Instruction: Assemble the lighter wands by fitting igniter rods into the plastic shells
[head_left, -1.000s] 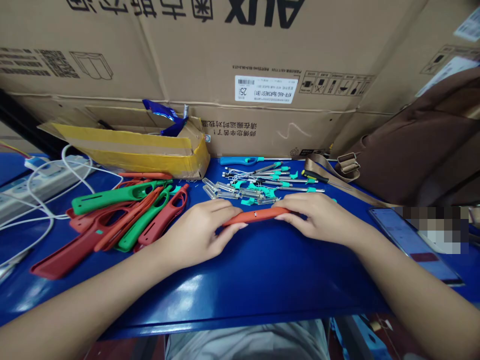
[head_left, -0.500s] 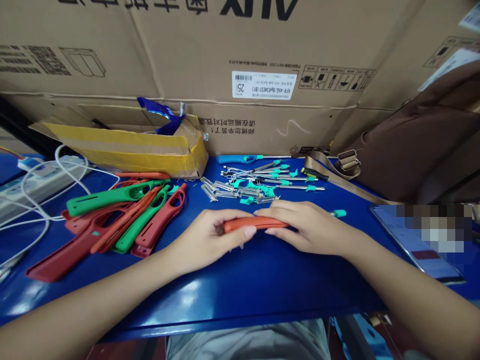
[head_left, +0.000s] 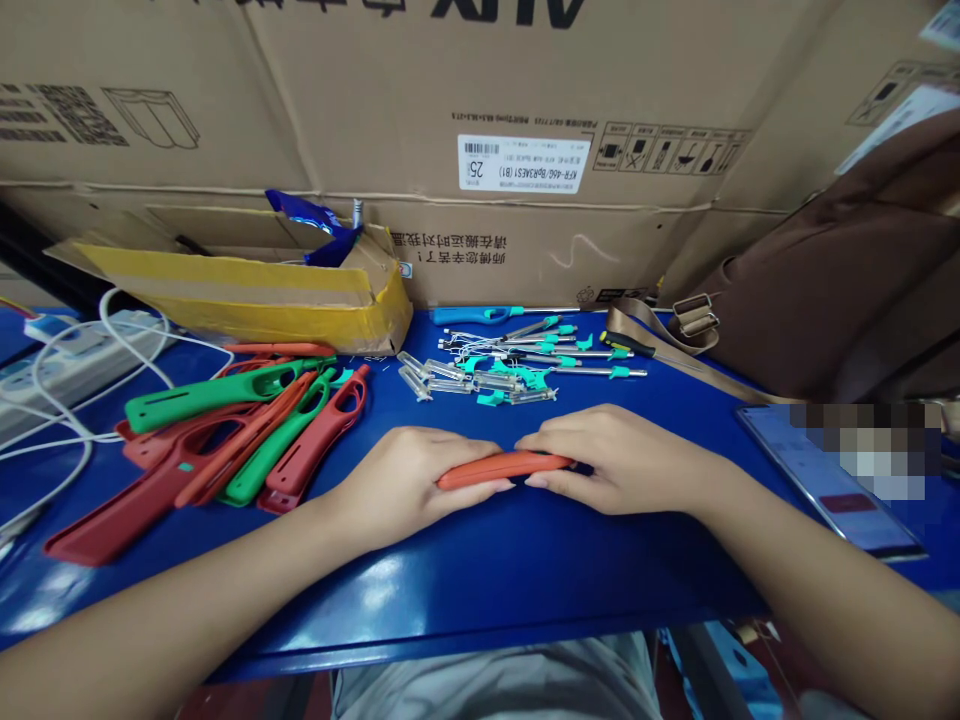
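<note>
An orange lighter casing point(head_left: 495, 467) lies level above the near part of the table, seen edge-on. My left hand point(head_left: 424, 475) is closed around its left end, thumb below and fingers above. At the other end, my right hand point(head_left: 600, 460) pinches it between thumb and fingers; a small dark bit shows there. Just beyond my hands are clear fuel tanks point(head_left: 450, 380) and metal lighter tubes with teal parts and thin wires point(head_left: 555, 350). Red and green lighter casing halves point(head_left: 217, 390) are heaped to the left of my left hand.
A blue lighter point(head_left: 480, 315) and a yellow-black screwdriver point(head_left: 630, 345) lie at the back. A taped cardboard tray point(head_left: 300, 315), a white power strip point(head_left: 82, 355), a phone point(head_left: 817, 480) and a brown bag point(head_left: 817, 280) surround the blue table point(head_left: 480, 590). A large carton point(head_left: 337, 120) stands behind.
The casing has come slightly nearer to me and tilted, its right end a little higher. Both hands still hold it. The teal-ended piece beyond my right hand no longer shows.
</note>
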